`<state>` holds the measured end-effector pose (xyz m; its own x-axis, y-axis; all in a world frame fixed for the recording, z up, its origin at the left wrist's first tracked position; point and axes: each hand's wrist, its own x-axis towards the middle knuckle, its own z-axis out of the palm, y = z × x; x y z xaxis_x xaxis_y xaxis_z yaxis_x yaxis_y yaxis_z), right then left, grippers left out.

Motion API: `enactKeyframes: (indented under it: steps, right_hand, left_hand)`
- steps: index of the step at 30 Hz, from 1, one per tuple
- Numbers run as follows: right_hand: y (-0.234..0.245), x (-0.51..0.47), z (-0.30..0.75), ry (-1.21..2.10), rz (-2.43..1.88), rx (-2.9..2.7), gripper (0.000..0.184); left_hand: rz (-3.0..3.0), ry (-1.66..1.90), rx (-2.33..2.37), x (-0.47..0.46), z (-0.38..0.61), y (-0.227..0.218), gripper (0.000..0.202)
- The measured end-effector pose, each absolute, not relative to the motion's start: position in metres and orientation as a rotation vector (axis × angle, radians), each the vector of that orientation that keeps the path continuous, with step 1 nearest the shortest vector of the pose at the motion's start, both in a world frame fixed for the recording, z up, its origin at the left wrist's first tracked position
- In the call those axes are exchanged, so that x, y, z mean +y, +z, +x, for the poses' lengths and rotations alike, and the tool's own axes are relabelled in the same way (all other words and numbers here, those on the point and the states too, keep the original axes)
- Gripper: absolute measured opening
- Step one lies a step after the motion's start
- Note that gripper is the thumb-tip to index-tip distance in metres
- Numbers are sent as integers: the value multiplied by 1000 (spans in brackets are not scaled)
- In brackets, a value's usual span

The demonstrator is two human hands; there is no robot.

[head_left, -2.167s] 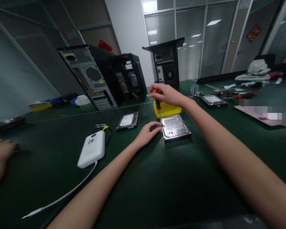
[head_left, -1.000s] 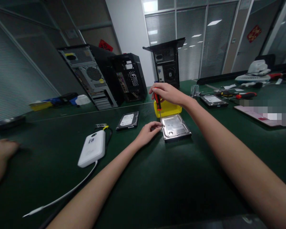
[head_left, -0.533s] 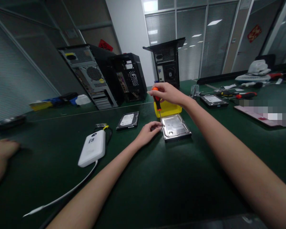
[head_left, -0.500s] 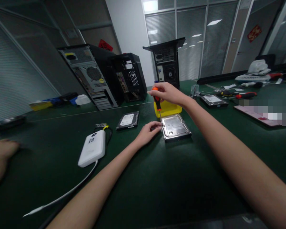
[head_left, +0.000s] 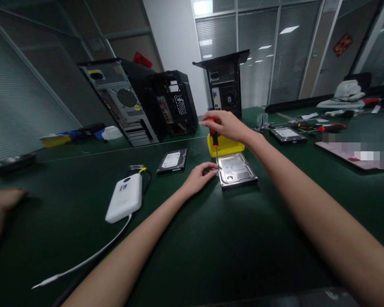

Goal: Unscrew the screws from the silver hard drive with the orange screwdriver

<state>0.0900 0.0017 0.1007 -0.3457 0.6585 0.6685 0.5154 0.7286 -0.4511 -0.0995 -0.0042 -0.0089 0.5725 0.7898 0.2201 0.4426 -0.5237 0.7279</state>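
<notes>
My right hand (head_left: 222,123) grips the orange and black handle of a screwdriver (head_left: 214,138) from above. The screwdriver stands nearly upright, its thin shaft reaching down to the left edge of a silver hard drive (head_left: 236,169) that lies flat on the table. At that same edge, close to the screwdriver's tip, is my left hand (head_left: 201,177), its fingers curled and pinched together; what they hold is too small to make out. A yellow tray (head_left: 227,147) sits just behind the drive, partly covered by my right hand.
Another hard drive (head_left: 172,160) lies to the left, beyond a white power bank (head_left: 125,197) with a cable. A third hard drive (head_left: 287,134) and pliers (head_left: 332,128) are at right. Computer cases (head_left: 129,102) stand behind. Another person's hand (head_left: 3,209) rests at far left.
The screwdriver handle has shifted very slightly, with my right fingers turned a little around it. My left hand and the hard drive stay in place. The other person's hand has moved slightly.
</notes>
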Motion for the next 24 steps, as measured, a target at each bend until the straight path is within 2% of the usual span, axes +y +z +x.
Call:
enactKeyframes:
  steps: [8, 11, 24]
  right_hand:
    - [101, 2, 87, 401, -864, -1994, 46]
    - [101, 1, 86, 440, -851, -2013, 45]
    - [100, 4, 90, 270, -862, -2060, 11]
  left_hand:
    - [2205, 718, 959, -2, -100, -11, 30]
    - [2208, 722, 958, -2, -100, -12, 29]
    - [2209, 719, 962, -3, -100, -11, 29]
